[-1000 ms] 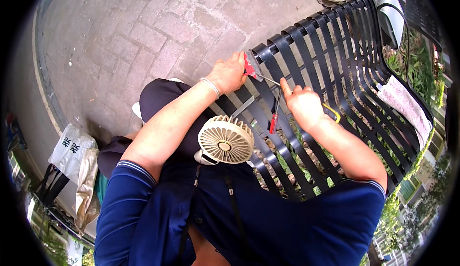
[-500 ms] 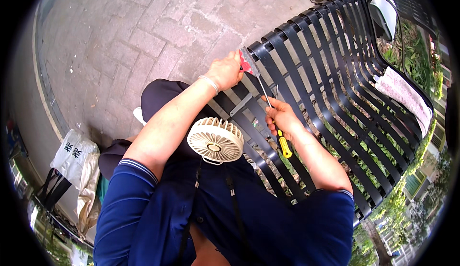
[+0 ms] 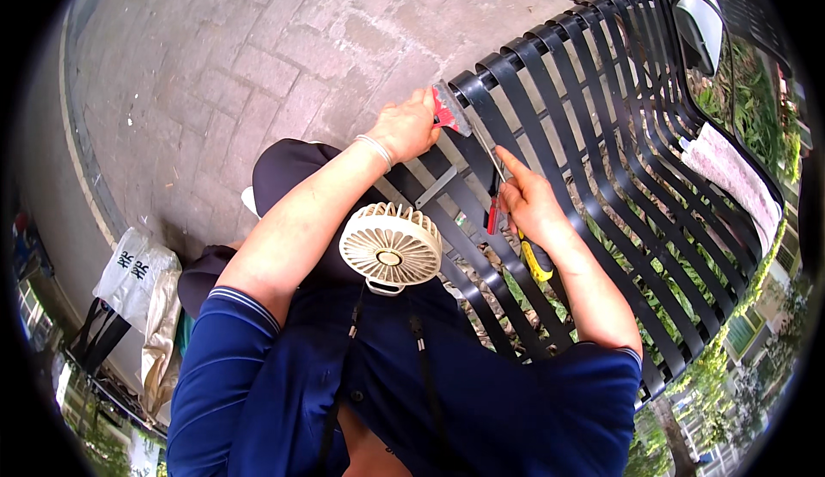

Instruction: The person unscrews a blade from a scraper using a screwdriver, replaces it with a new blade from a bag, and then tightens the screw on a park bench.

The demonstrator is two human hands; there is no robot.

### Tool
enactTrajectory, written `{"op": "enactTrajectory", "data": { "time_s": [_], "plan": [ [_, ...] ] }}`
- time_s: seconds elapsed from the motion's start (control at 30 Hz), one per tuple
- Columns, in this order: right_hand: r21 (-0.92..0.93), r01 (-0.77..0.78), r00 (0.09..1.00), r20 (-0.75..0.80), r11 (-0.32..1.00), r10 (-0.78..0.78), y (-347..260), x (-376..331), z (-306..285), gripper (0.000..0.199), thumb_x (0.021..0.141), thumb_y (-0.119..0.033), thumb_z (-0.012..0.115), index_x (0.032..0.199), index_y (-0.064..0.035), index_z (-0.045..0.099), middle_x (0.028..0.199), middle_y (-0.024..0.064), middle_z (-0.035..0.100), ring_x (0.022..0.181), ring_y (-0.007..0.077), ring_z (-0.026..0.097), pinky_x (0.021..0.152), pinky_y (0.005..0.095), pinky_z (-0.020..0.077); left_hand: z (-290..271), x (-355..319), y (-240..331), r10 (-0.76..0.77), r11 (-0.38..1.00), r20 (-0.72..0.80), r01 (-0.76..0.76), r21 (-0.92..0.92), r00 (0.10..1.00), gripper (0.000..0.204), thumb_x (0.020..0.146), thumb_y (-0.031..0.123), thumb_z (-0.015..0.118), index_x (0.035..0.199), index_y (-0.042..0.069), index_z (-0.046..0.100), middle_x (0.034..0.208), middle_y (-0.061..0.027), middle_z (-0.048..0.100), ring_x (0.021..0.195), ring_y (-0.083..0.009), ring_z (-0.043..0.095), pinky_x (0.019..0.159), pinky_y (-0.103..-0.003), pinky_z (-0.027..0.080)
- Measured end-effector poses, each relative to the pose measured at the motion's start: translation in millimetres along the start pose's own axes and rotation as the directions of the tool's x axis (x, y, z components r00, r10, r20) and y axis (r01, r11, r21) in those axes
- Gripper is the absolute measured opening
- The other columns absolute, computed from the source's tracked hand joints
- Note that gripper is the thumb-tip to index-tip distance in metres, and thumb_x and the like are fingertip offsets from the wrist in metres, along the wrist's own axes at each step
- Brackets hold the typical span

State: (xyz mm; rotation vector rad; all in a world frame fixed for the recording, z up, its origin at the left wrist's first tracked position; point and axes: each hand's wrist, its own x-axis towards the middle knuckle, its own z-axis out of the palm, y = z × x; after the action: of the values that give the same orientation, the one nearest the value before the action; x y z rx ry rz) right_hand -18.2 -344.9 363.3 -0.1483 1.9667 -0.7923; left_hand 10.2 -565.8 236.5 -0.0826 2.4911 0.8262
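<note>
My left hand (image 3: pixel 407 131) is closed on a red and grey wedge-shaped piece (image 3: pixel 450 110), which looks like a scraper, above the near end of the black slatted bench (image 3: pixel 516 120). My right hand (image 3: pixel 530 204) is closed round a screwdriver with a yellow and black handle (image 3: pixel 536 259). A second, red-handled tool (image 3: pixel 491 217) is in the same hand. A thin metal shaft (image 3: pixel 487 150) runs from the right hand up to the wedge-shaped piece; its tip seems to meet the piece's edge. Which handle it belongs to, I cannot tell.
A cream fan (image 3: pixel 390 249) hangs on a black strap before my chest. A short grey strip (image 3: pixel 436 186) lies across the bench slats. A pinkish cloth (image 3: pixel 730 176) drapes over the backrest, and a silvery bag (image 3: pixel 694 17) rests at the far end. Plastic bags (image 3: pixel 137 266) stand at left.
My right hand has moved slightly right, its index finger now stretched along the shaft. The red handle has come into sight, and the yellow handle has shifted right. The left hand has barely moved.
</note>
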Motion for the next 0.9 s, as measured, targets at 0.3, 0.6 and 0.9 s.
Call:
{"op": "enactTrajectory", "data": {
  "time_s": [0.3, 0.6, 0.9],
  "plan": [
    [-0.175, -0.031, 0.989, 0.135, 0.984, 0.055, -23.6, 18.0, -19.7, 0.05, 0.093, -0.001, 0.044, 0.143, -0.0051, 0.041, 0.064, 0.0034, 0.052, 0.044, 0.0101, 0.048, 0.045, 0.0256, 0.0427, 1.1, 1.7, -0.7, 0.003, 0.999, 0.003, -0.003, 0.043, 1.0, 0.062, 0.087, 0.025, 0.058, 0.137, -0.005, 0.037, 0.122, -0.0184, 0.053, 0.109, -0.0299, 0.06, 0.087, -0.048, 0.046],
    [-0.097, -0.166, 0.949, 0.254, 0.981, 0.186, -37.1, 24.1, -27.3, 0.05, 0.095, -0.001, 0.043, 0.144, -0.0029, 0.039, 0.064, 0.0028, 0.05, 0.043, 0.01, 0.047, 0.044, 0.0252, 0.0424, -1.5, -0.6, 0.3, 0.017, 0.999, -0.004, -0.017, 0.039, 1.0, 0.062, 0.086, 0.024, 0.059, 0.136, -0.006, 0.036, 0.122, -0.0187, 0.053, 0.109, -0.0299, 0.06, 0.086, -0.048, 0.046],
    [-0.136, -0.234, 0.933, 0.247, 0.963, 0.261, -50.9, 26.2, -26.7, 0.05, 0.095, -0.001, 0.042, 0.145, -0.004, 0.038, 0.064, 0.0028, 0.051, 0.044, 0.0107, 0.048, 0.044, 0.0257, 0.0425, 4.9, -2.4, -2.0, 0.031, 0.999, -0.076, -0.032, -0.003, 0.997, 0.049, 0.087, 0.025, 0.06, 0.125, -0.002, 0.043, 0.117, -0.0178, 0.052, 0.104, -0.0323, 0.061, 0.085, -0.047, 0.046]
  ]
}}
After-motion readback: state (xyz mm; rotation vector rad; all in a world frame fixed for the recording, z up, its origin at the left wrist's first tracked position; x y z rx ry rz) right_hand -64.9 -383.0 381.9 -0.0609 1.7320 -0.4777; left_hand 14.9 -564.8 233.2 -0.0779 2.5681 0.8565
